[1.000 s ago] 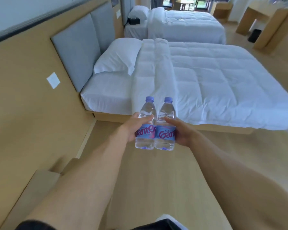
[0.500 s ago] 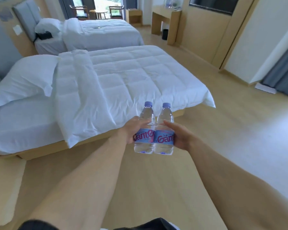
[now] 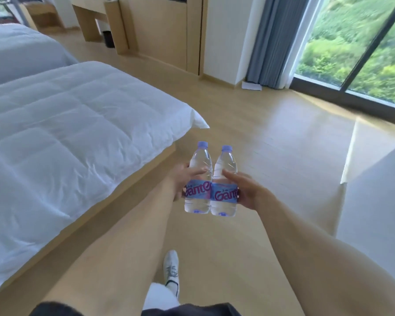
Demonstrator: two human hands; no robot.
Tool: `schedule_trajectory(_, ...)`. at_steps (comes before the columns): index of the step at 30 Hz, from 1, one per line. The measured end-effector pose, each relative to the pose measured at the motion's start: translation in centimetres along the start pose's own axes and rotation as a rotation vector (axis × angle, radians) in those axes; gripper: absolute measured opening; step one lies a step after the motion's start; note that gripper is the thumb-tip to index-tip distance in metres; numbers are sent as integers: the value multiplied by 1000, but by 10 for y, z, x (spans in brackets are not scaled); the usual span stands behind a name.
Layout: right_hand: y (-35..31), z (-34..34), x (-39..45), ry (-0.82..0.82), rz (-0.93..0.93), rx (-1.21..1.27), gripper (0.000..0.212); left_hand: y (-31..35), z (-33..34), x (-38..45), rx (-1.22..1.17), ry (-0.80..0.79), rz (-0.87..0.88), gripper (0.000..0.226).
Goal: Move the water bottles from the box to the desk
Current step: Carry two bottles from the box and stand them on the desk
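Observation:
Two clear water bottles with lilac caps and blue-pink labels are held upright side by side in front of me, touching each other. My left hand (image 3: 180,181) grips the left bottle (image 3: 198,179) around its middle. My right hand (image 3: 249,190) grips the right bottle (image 3: 224,185) the same way. Both bottles hang in the air above the wooden floor, near the foot corner of the bed. A wooden desk (image 3: 94,21) stands far off at the top left, against the wall. No box is in view.
A bed with a white duvet (image 3: 66,137) fills the left side, its wooden frame edge close to my left arm. A floor-to-ceiling window (image 3: 356,46) and grey curtain (image 3: 276,39) are at the top right. A white surface (image 3: 374,213) is at the right. My white shoe (image 3: 171,270) is below.
My view has swung to the right, from the headboard wall and pillows across the bed to the window side. Both hands keep the same hold on the two bottles.

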State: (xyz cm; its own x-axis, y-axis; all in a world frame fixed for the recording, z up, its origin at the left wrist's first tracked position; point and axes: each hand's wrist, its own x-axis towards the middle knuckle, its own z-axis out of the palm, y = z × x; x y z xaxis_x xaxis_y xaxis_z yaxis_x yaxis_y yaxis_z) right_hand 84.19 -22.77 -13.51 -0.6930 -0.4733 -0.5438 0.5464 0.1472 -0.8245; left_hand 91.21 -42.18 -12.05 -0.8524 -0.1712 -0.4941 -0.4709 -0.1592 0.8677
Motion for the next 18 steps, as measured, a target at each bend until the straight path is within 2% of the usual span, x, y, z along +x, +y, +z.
schedule_trajectory(6,-40,-31,53,80,-44,23,34,38,4,91,53,-123,-7,45)
schedule_trajectory(8,-57,-35,78,106,-51,25,34,57,-3,121,63,-146,-4,63)
schedule_trajectory(10,-76,-37,104,124,-53,6,42,79,-10,149,90,-162,-7,83)
schedule_trajectory(11,-85,-39,117,134,-55,0,46,90,-13,163,102,-172,1,85)
schedule_trajectory(15,-123,-44,161,194,-89,19,54,130,-20,213,110,-200,23,79)
schedule_trajectory(18,-147,-53,186,205,-121,46,54,154,-19,249,137,-219,39,64)
